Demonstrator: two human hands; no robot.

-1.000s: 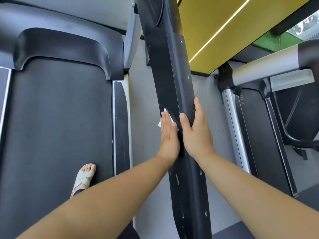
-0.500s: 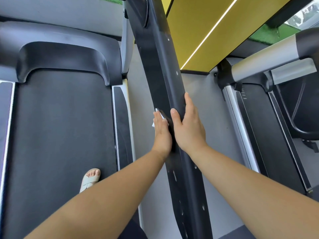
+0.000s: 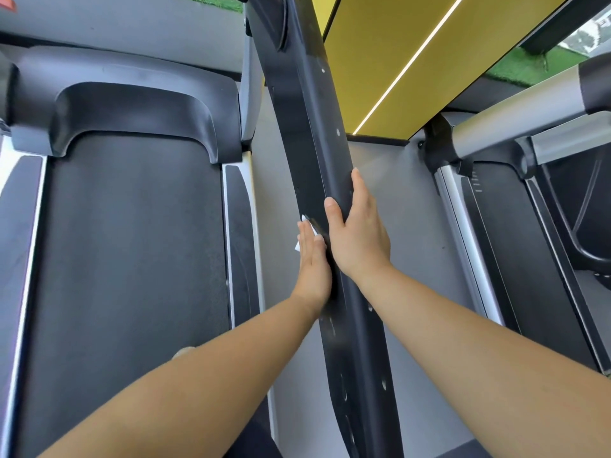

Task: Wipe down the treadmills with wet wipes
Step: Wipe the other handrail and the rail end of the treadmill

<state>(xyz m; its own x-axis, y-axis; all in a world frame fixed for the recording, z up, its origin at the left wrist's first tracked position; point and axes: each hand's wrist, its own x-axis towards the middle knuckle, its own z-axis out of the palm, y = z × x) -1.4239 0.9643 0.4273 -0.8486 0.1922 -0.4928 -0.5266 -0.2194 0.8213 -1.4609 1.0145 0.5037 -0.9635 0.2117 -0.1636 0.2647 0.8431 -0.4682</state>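
Note:
A long black handrail [image 3: 314,133] of the treadmill runs from top centre down to the bottom of the head view. My left hand [image 3: 312,262] lies flat against its left side, pressing a white wet wipe [image 3: 305,233] to it; only a corner of the wipe shows past the fingers. My right hand [image 3: 358,236] wraps the rail's right side, thumb on top, holding nothing else. The treadmill's black belt [image 3: 132,259] fills the left.
A dark motor cover [image 3: 132,107] caps the belt's far end, with silver side rails [image 3: 228,246] along it. A second treadmill [image 3: 515,246] with a silver handlebar [image 3: 515,117] stands on the right. Grey floor [image 3: 406,226] lies between; a yellow wall panel [image 3: 390,54] is behind.
Both hands have slid a little down along the handrail with the wipe. The view has tilted, and my sandalled foot on the belt is now hidden behind my left forearm.

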